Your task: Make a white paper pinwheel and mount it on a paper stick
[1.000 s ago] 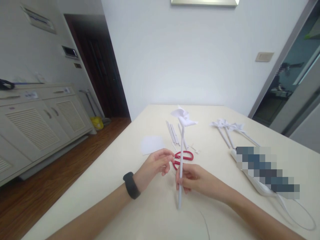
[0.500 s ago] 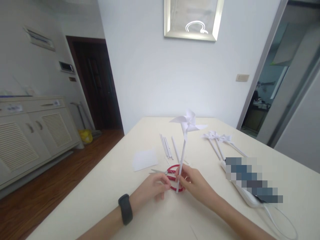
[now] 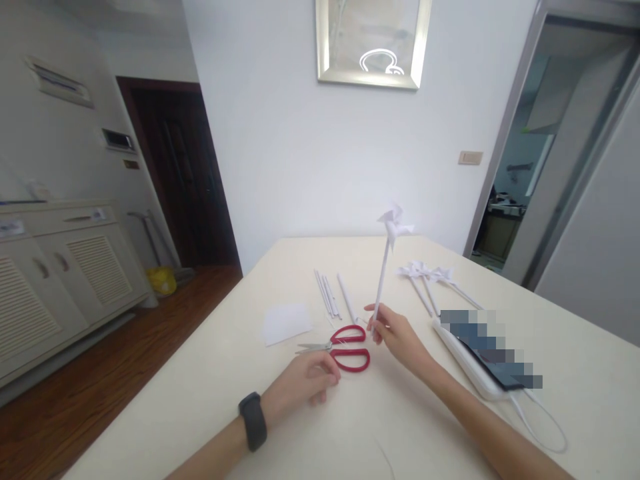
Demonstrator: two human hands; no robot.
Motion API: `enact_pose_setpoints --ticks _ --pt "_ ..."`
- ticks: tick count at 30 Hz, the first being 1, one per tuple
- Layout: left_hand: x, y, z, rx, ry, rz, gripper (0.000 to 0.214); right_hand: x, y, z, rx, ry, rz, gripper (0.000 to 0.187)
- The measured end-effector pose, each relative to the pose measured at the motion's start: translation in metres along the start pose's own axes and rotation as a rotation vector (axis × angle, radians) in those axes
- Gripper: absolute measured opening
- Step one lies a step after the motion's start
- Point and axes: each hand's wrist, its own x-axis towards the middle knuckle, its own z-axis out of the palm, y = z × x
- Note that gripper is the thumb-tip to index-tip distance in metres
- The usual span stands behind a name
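My right hand grips the lower end of a white paper pinwheel, which stands nearly upright above the table with its blades at the top. My left hand, below the scissors, is closed with its fingers curled and the thumb against the index finger. Whether anything thin is in that pinch is hidden. Red-handled scissors lie between the hands, their blades pointing left and slightly parted. Beyond them are several thin white paper sticks and a thicker paper stick. White paper lies to their left.
Several finished pinwheels lie at the right, behind a white device with a pixelated screen and a cable. A thin wire-like strand lies near the front edge. The table meets the wall at the back.
My right hand has moved the pinwheel away from me and to the right, uncovering the scissors' handles. My left hand has stayed almost in place. The camera view has shifted slightly.
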Motion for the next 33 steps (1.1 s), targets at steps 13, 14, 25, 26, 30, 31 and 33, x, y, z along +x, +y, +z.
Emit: enact_pose_setpoints --ticks 13,14,25,26,30,31,33 --pt "0.002 -0.002 0.0 0.038 -0.011 0.009 0.022 0.018 0.061 -0.041 -0.492 0.061 0.326 0.028" --pt "0.002 -0.002 0.0 0.039 -0.013 0.009 0.022 0.018 0.064 -0.041 -0.511 0.052 0.337 0.029" --pt "0.002 -0.002 0.001 0.039 -0.036 0.01 0.021 0.018 0.074 -0.041 -0.665 0.068 0.385 0.029" --pt "0.002 -0.001 0.001 0.041 -0.04 0.012 0.02 0.017 0.072 -0.041 -0.675 0.075 0.382 0.029" --pt "0.002 -0.001 0.001 0.047 -0.051 0.015 0.019 0.012 0.066 -0.041 -0.706 0.093 0.367 0.029" --pt "0.002 -0.001 0.0 0.048 -0.053 0.016 0.019 0.01 0.064 -0.04 -0.711 0.088 0.361 0.029" --pt "0.002 -0.002 0.0 0.048 -0.057 0.016 0.018 0.007 0.062 -0.038 -0.722 0.067 0.347 0.029"
